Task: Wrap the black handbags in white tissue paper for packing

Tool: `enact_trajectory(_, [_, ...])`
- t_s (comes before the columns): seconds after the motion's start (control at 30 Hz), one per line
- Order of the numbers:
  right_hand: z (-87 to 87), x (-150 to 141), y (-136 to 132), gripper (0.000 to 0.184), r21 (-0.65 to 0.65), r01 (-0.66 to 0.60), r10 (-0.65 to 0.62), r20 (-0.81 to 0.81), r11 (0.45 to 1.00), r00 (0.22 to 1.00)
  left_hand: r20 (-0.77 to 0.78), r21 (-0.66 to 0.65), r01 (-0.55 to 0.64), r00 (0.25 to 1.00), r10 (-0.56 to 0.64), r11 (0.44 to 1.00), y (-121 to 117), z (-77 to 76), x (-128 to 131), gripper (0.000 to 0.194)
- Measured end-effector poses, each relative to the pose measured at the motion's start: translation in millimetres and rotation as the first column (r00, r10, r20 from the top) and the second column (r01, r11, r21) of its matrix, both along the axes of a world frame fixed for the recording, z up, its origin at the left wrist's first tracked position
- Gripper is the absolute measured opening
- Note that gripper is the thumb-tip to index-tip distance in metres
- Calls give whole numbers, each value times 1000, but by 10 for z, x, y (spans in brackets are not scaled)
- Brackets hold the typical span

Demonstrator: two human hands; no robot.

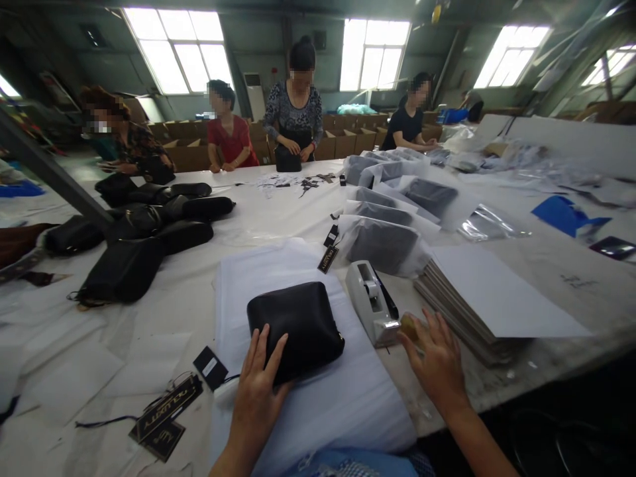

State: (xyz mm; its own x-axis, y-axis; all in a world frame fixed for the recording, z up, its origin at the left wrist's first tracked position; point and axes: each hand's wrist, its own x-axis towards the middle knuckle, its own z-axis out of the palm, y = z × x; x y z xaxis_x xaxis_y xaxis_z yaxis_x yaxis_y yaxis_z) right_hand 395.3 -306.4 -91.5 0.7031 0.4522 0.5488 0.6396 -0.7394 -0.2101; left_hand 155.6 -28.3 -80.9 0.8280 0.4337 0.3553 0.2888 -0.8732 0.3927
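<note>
A black leather-look pouch (298, 324) lies on a stack of white tissue paper (358, 404) in front of me. My left hand (261, 377) rests on the pouch's near left part, fingers spread. My right hand (437, 361) is just right of the grey tape dispenser (372, 301), fingers stretched and apart. Close to its thumb and fingertips is a small yellowish-brown thing (410, 328); I cannot tell whether they touch it. Black hang tags (166, 411) with gold lettering lie left of the paper, and a small black tag (210, 368) sits by my left wrist.
A stack of grey boards topped with white (501, 291) stands on the right. Beyond the dispenser are wrapped dark bags (382, 242). Several black bags (124, 268) lie left near a slanted metal post (54, 165). Co-workers (295, 112) line the table's far side, cartons (348, 142) behind them.
</note>
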Motion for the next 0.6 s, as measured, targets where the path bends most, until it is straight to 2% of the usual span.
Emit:
enact_trajectory(0.13, [-207, 44, -126, 48, -146, 48, -55, -40, 988, 998, -21, 8, 23, 1000, -23, 1000, -22, -44, -4, 89])
enact_trajectory(0.23, [-220, 85, -154, 52, -154, 36, -43, -39, 987, 998, -39, 16, 19, 999, -18, 1000, -29, -63, -19, 88])
enact_trajectory(0.3, [-96, 117, -112, 52, -89, 4, -4, 2, 996, 1000, -43, 25, 16, 999, -14, 1000, -30, -65, -26, 89])
enact_trajectory(0.4, [241, 148, 86, 44, 93, -100, 93, 73, 991, 993, -47, 51, 6, 999, -3, 999, -31, -65, -34, 90])
enact_trajectory(0.5, [600, 144, 450, 31, 249, -218, 201, 92, 944, 975, -62, 73, -11, 998, 15, 997, -35, -63, -42, 93])
enact_trajectory(0.6, [840, 160, 957, 20, 277, -393, 394, 56, 877, 918, -68, 83, -9, 998, 15, 997, -43, -62, -39, 98])
